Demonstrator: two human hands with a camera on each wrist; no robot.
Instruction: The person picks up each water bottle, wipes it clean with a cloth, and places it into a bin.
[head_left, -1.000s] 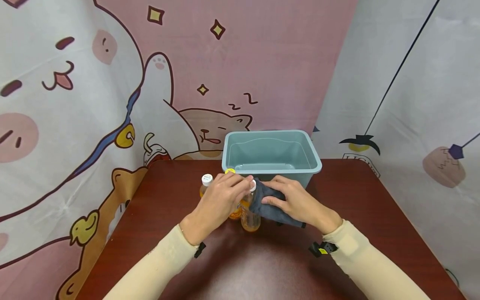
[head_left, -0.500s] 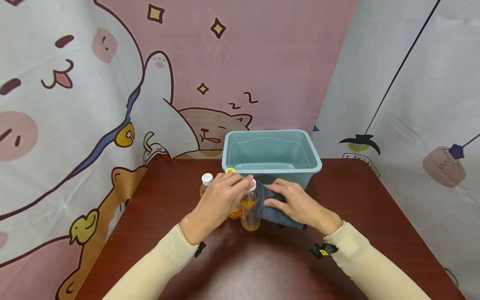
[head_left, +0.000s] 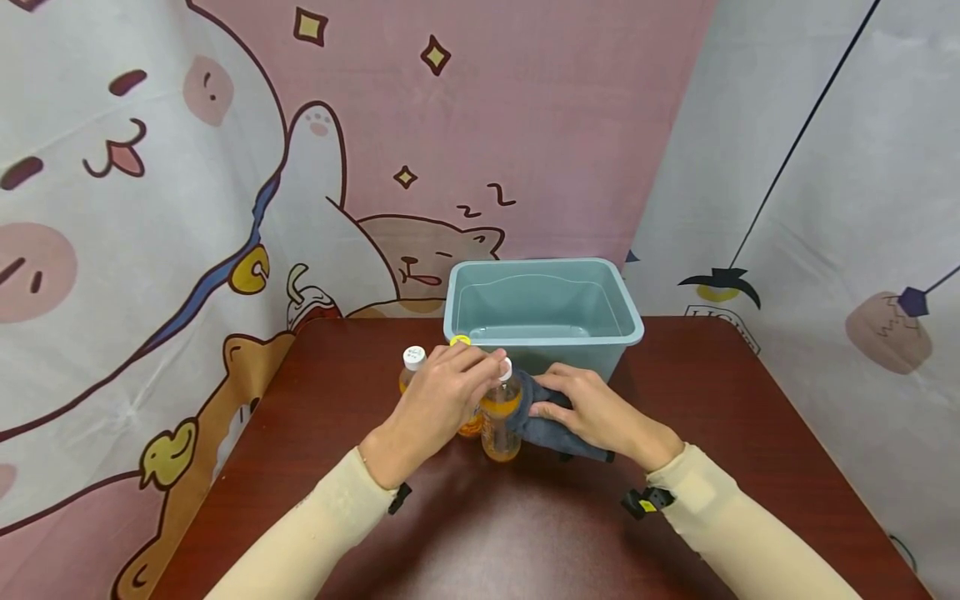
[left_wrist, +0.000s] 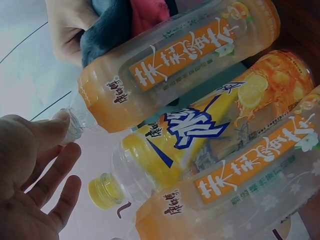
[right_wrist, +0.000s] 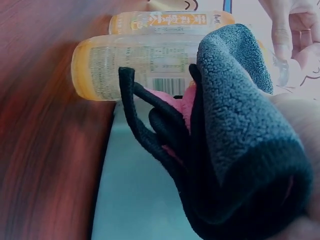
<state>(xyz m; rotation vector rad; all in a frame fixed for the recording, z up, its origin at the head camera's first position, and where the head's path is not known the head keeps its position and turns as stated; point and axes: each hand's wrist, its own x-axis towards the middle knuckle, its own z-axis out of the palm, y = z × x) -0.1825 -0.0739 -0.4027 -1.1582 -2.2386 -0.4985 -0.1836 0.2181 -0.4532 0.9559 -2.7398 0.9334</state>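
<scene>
My left hand (head_left: 437,393) pinches the white cap of a clear, orange-labelled drink bottle (head_left: 500,433) that stands upright on the table. In the left wrist view, thumb and finger are at that bottle's cap (left_wrist: 72,125), the other fingers held off it. My right hand (head_left: 592,408) grips a folded dark grey cloth (head_left: 551,435) against the bottle's right side. Pink fabric and black edging of the cloth (right_wrist: 245,110) show in the right wrist view. Beside the held bottle stand a yellow-capped bottle (left_wrist: 200,130) and another orange-labelled bottle (left_wrist: 245,180), both partly hidden by my left hand in the head view.
A light blue-green plastic bin (head_left: 543,342) stands just behind the bottles, with nothing seen inside. The dark red-brown table (head_left: 712,400) reaches to a printed cartoon cloth (head_left: 540,125) hanging behind it.
My right hand has shifted slightly right with the cloth, whose edge has slid back from the bottle's front and shows more of it. My left hand stays on the cap.
</scene>
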